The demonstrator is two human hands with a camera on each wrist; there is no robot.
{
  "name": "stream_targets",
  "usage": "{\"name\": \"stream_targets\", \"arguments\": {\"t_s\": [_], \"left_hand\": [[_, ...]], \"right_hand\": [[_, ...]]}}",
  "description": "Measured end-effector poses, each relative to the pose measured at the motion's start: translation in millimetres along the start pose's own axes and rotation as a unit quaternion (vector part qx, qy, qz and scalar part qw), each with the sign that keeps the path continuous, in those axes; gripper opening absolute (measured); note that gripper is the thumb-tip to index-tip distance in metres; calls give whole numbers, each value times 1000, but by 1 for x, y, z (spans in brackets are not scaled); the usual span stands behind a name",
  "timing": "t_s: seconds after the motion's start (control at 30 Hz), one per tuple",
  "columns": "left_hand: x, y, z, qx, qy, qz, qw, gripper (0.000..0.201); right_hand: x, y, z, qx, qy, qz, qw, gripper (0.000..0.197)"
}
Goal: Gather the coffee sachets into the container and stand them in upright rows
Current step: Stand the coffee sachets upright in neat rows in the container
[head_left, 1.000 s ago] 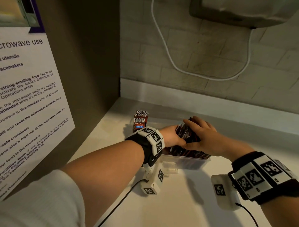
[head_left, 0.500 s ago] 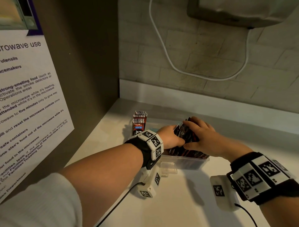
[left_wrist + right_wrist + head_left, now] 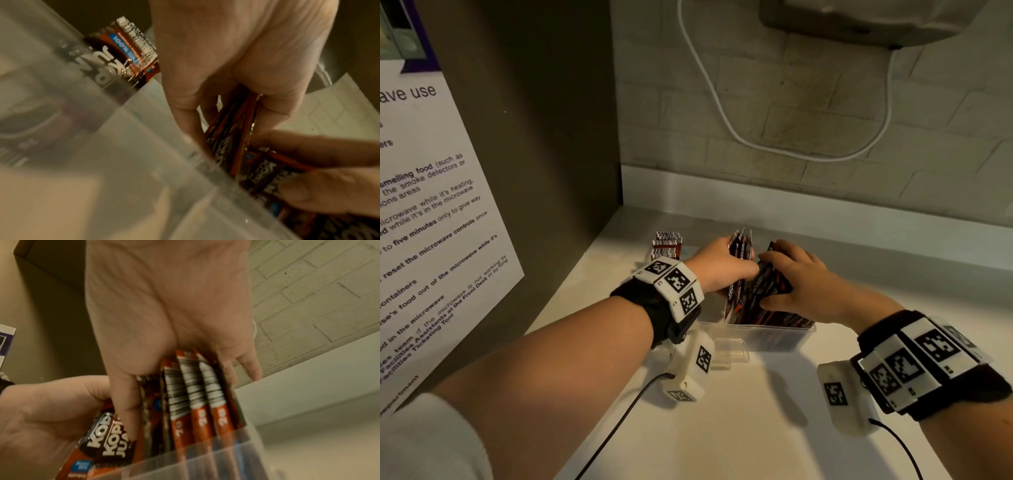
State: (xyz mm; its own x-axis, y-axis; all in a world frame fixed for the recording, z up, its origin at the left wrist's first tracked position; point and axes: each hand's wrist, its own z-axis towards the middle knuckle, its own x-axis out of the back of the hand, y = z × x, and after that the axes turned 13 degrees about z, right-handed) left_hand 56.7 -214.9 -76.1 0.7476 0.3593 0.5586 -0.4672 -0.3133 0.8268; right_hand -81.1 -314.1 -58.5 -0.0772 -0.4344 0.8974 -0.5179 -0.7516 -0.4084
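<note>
A clear plastic container (image 3: 774, 337) sits on the white counter, packed with red and dark brown coffee sachets. My left hand (image 3: 717, 265) grips an upright bunch of sachets (image 3: 739, 246) above the container's left part; the left wrist view shows them pinched between thumb and fingers (image 3: 232, 113). My right hand (image 3: 796, 279) holds another bunch of sachets (image 3: 770, 282) just to the right, fanned out in the right wrist view (image 3: 197, 394) with their lower ends inside the container (image 3: 205, 465). A further upright row of sachets (image 3: 667, 245) stands at the far left.
A tall brown panel (image 3: 534, 137) with a printed microwave notice (image 3: 421, 222) walls off the left. A brick wall (image 3: 825, 102) with a looping white cable (image 3: 722, 109) and a mounted appliance closes the back. A small clear tab (image 3: 731, 349) lies before the container.
The two hands have split the single bundle: my left hand now lifts its own bunch upright and leftward, while my right hand keeps the other bunch lower over the container.
</note>
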Motion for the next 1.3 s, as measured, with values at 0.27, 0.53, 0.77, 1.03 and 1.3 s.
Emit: {"name": "stream_targets", "arguments": {"t_s": [0.27, 0.53, 0.77, 1.03, 1.3], "left_hand": [[1, -11, -1, 67, 7, -6, 998, 9], [-15, -10, -3, 104, 5, 32, 994, 8], [-24, -3, -4, 84, 8, 18, 996, 26], [-16, -7, 0, 70, 24, 48, 996, 13], [-12, -13, 1, 86, 13, 46, 995, 15]], "right_hand": [[0, -3, 0, 0, 1, -4, 1000, 83], [2, -7, -3, -9, 1, -10, 1000, 82], [5, -10, -4, -11, 0, -7, 1000, 80], [6, -16, -4, -3, 3, -10, 1000, 78], [7, -18, -7, -8, -3, -21, 1000, 73]]}}
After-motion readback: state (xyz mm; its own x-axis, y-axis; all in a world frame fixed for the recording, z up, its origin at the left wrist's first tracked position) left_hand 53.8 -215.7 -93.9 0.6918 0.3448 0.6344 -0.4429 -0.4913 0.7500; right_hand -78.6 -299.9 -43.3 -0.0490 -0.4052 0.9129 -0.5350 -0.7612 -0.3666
